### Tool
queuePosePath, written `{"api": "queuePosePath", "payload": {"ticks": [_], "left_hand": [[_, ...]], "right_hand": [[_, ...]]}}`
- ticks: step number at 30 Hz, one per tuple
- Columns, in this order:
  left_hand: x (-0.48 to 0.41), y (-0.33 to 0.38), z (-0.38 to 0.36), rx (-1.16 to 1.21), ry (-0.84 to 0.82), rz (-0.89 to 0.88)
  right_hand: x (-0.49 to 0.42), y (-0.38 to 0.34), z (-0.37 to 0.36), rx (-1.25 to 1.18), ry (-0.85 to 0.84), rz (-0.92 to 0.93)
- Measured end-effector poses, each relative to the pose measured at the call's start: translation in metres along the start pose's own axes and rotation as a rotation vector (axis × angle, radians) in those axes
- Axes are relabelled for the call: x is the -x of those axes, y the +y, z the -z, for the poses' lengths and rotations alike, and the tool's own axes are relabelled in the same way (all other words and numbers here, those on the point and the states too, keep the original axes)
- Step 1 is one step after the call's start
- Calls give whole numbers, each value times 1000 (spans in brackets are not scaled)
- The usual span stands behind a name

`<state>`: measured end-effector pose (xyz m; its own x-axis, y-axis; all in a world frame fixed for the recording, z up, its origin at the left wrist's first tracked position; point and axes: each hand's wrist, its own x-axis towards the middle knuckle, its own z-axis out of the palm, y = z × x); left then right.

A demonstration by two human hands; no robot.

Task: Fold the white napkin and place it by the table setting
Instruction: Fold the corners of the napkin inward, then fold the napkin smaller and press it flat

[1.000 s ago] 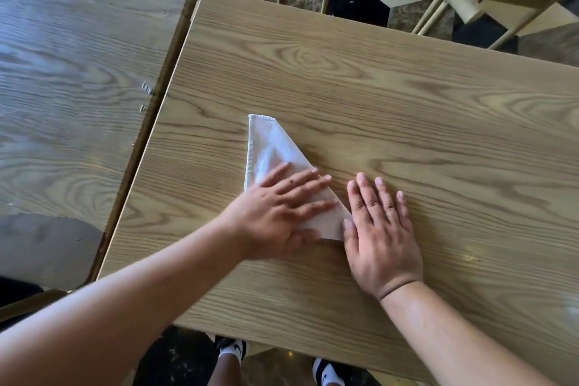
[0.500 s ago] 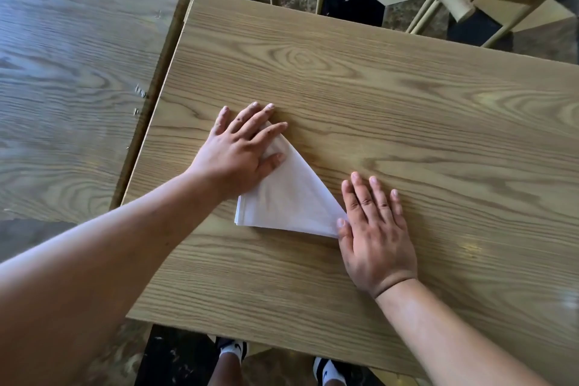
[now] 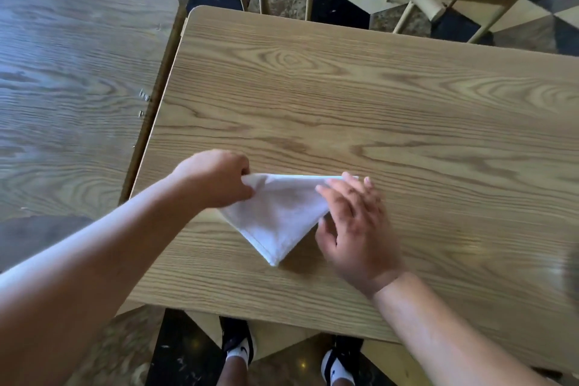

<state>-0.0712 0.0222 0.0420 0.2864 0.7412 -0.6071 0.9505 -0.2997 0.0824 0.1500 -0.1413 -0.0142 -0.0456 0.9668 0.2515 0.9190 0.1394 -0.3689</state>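
Head view is showing your left hand (image 3: 216,177) closing a pinch grip on the left corner of the white napkin (image 3: 279,213), fingers curled tight around the cloth and lifting that corner just off the worktop (image 3: 344,97). From that grip the napkin is running to your right: its long straight edge is lying almost level across the worktop, ending under the fingertips (image 3: 351,180) of your right hand (image 3: 357,229). That right hand is lying open and spread, gripping nothing, its fingers resting over the right corner and its thumb sitting just beside the slanted right edge. The napkin is forming a triangle whose third point is aiming down toward you, near the front edge of the worktop. So the long axis is stretching hand to hand, left to right, with each hand holding one end. Judging from this, the next fold is probably turning on carrying the pinched left corner across toward the right hand, which is sitting well placed to pin the cloth. No table setting is showing anywhere on the worktop yet.
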Motion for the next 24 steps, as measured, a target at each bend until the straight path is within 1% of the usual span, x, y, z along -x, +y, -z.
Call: {"api": "queuePosePath", "payload": {"ticks": [2, 3, 6, 8, 11, 12, 13, 14, 15, 16, 17, 18, 19, 20, 21, 22, 24], "left_hand": [[17, 5, -14, 42, -77, 18], [26, 10, -22, 98, -110, 27], [52, 32, -43, 408, -202, 91], [67, 53, -55, 685, -248, 163], [85, 79, -71, 1030, -339, 237], [90, 86, -75, 1106, -377, 245], [93, 91, -79, 1132, -401, 237], [95, 95, -82, 1106, -400, 217], [96, 96, -85, 1004, -361, 182], [94, 94, -86, 840, -276, 148], [91, 89, -88, 643, -142, 121], [87, 83, -91, 460, 34, 94], [83, 76, -93, 350, 223, 50], [77, 69, -95, 295, 387, -12], [71, 62, -97, 262, 491, -77], [63, 57, -98, 241, 540, -128], [46, 52, -95, 214, 534, -187]], "right_hand": [[15, -10, 0, -27, -41, 69], [25, -14, 0, -26, -74, 103], [54, -26, -1, 48, -227, 171], [69, -29, -2, 85, -307, 147], [80, -25, -3, 105, -344, 53], [81, -22, -2, 112, -344, 29], [83, -18, -1, 115, -338, 10], [84, -14, 0, 114, -328, -2], [85, -10, 1, 112, -313, -2], [86, -7, 3, 107, -292, 6], [86, -4, 5, 94, -267, 18], [87, -2, 8, 79, -242, 28], [87, -1, 10, 61, -217, 34], [86, 0, 12, 39, -199, 35], [85, 1, 14, 15, -192, 33], [84, 2, 16, -11, -197, 28], [79, 5, 18, -59, -217, 9]]}}
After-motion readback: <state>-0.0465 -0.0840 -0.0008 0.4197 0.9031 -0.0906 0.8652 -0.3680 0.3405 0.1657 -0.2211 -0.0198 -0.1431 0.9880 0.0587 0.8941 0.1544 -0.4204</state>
